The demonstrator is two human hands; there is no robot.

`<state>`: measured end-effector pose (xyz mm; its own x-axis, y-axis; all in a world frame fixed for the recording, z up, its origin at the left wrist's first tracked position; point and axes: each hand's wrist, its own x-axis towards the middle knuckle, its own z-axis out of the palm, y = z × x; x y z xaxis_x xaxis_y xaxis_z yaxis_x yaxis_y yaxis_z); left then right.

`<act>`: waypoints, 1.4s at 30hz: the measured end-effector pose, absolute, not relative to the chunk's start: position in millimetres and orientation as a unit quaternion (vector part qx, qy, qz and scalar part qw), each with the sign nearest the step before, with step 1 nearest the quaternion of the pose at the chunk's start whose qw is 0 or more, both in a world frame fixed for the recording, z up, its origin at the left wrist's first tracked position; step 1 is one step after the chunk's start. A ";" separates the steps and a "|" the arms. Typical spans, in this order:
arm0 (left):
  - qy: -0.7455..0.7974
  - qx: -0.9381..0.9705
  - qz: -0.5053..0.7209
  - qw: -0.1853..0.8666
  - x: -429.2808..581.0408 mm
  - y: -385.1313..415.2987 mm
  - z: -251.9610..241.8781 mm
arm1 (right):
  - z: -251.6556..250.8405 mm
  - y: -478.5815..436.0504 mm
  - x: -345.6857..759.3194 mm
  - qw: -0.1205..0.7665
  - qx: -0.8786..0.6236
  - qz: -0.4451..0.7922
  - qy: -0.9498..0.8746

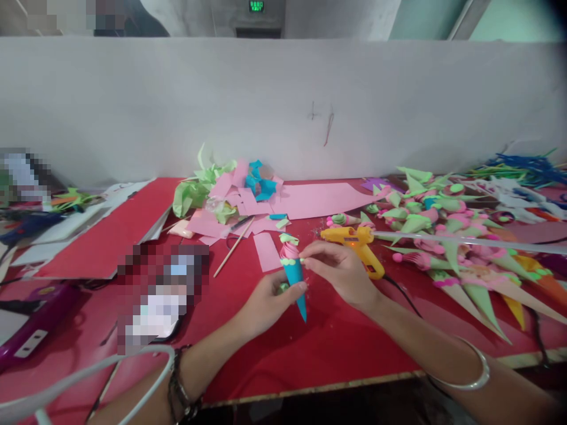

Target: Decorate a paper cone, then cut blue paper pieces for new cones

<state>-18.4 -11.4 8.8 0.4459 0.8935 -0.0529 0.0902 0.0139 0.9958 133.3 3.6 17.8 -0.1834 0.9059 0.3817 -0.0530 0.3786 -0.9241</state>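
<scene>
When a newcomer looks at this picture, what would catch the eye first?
Probably the blue cone with its pink swirled top, held in the left hand near the centre, with the right hand at its rim. Next, perhaps the heap of colourful cones on the right and the yellow glue gun beside it.

Room over near tabletop [336,354]; glue gun [349,236], paper cones [463,222] block right.

ok so the pointed blue paper cone [295,277] is one solid shade, with scalloped pale-green trim [289,261] and a pink swirly-striped paper top [289,250]. Pistol-shaped yellow plastic glue gun [348,235] has an orange glow; flat red tabletop [336,354] is plain. Thin strips [522,169] look blue and green, kinda blurry though.
</scene>
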 end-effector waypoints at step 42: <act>0.409 0.695 0.300 0.510 -21.4 -13.5 -2.4 | 8.8 4.6 127.2 0.470 -0.300 0.652 -0.514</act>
<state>-21.4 -13.5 -2.4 0.4852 0.8744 -0.0008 0.2637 -0.1454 0.9536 127.2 4.6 8.8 -0.3781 0.9211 0.0930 -0.3046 -0.0289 -0.9520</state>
